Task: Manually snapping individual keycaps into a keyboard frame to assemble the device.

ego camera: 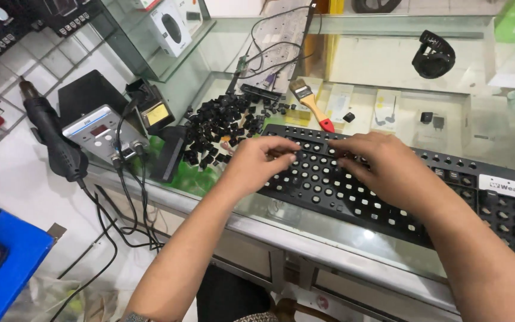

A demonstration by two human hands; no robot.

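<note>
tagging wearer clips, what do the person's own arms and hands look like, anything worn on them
Both forearms are bare, with no sleeves in view. The left hand and right hand wear no gloves, and no rings show on the fingers. Something patterned sits at the left arm's bottom edge, too cropped to identify.

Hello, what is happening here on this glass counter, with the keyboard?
A person works with both bare hands on a black keyboard that lies on a glass counter. Nearly all its keycaps are off. The left hand and right hand meet over its upper rows, fingers bent down; what they pinch is not visible. A pile of loose black keycaps lies to the left, a paintbrush behind it, and a soldering station further left.
</note>
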